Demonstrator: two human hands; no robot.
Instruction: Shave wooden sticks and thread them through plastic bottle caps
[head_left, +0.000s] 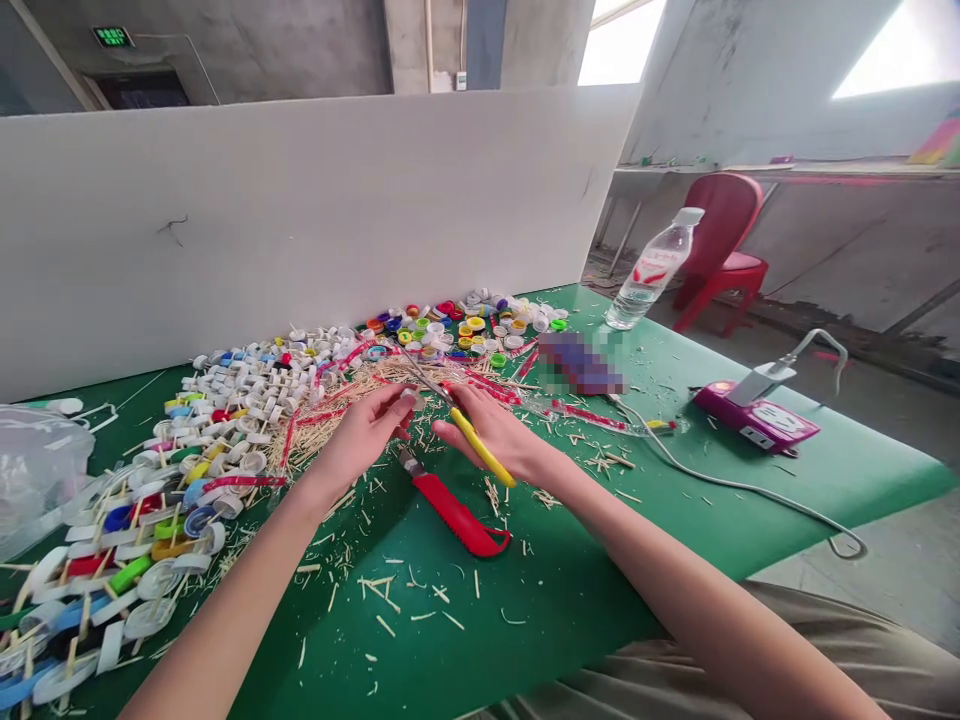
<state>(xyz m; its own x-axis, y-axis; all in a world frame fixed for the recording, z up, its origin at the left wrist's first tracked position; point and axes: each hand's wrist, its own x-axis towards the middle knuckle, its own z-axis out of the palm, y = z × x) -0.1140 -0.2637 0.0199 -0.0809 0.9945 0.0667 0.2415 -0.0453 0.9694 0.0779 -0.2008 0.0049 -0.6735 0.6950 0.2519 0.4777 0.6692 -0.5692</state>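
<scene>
My left hand [367,437] is closed, thumb and fingertips pinching a small whitish piece [409,396] that looks like a bottle cap. To its right, my right hand [491,432] holds a scissors-like tool [480,448]. Its yellow handle crosses the hand between thumb and fingers, and the slim metal end points up and left, close to the left fingertips. Below both hands lies a red-handled utility knife [461,515], touched by neither. A heap of thin wooden sticks [360,390] spreads just beyond the hands, with red-and-clear plastic strips [495,388] across it.
Many caps with sticks [240,390] cover the left of the green table [450,660]; loose coloured caps [472,325] lie behind. A white board [300,220] stands at the back. Rightward are a blurred-out object [581,363], water bottle [652,275], pink power strip [757,415] and cable [735,487].
</scene>
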